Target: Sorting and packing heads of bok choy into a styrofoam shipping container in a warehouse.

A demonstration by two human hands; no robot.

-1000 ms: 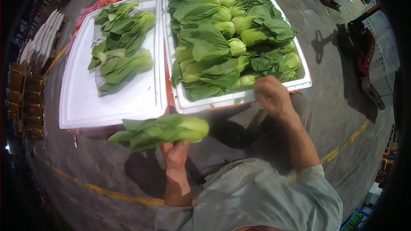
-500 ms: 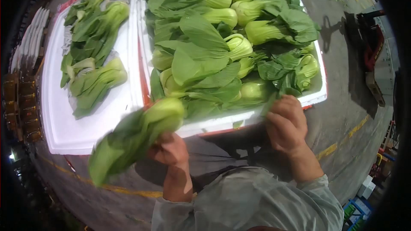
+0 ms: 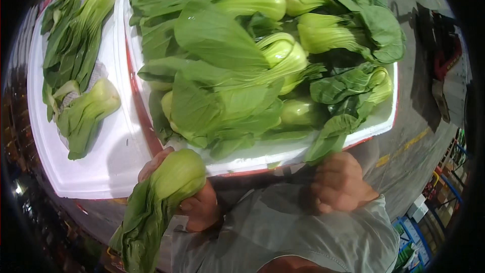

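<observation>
My left hand (image 3: 198, 207) grips a bok choy (image 3: 169, 187) in front of the box's near edge, pale base up and dark leaves hanging down; the fingers wrap behind it. My right hand (image 3: 341, 182) is a slightly blurred fist by the near right rim. Just above it, a green leaf (image 3: 326, 141) droops over the rim; whether the fingers hold anything is hidden. The white foam box (image 3: 262, 162) in front of me is filled with several bok choy (image 3: 283, 53) lying on their sides in rows.
Left of the box, a white foam lid or tray (image 3: 103, 172) carries several loose bok choy (image 3: 93, 106). Concrete floor (image 3: 417, 159) with a yellow line lies to the right. A red and grey object (image 3: 449, 78) stands beyond, and a blue frame (image 3: 417, 245) at lower right.
My left hand has turned the bok choy more upright and wrapped round it. My right hand has come back slightly toward my body from the rim. The view has moved closer over the box.
</observation>
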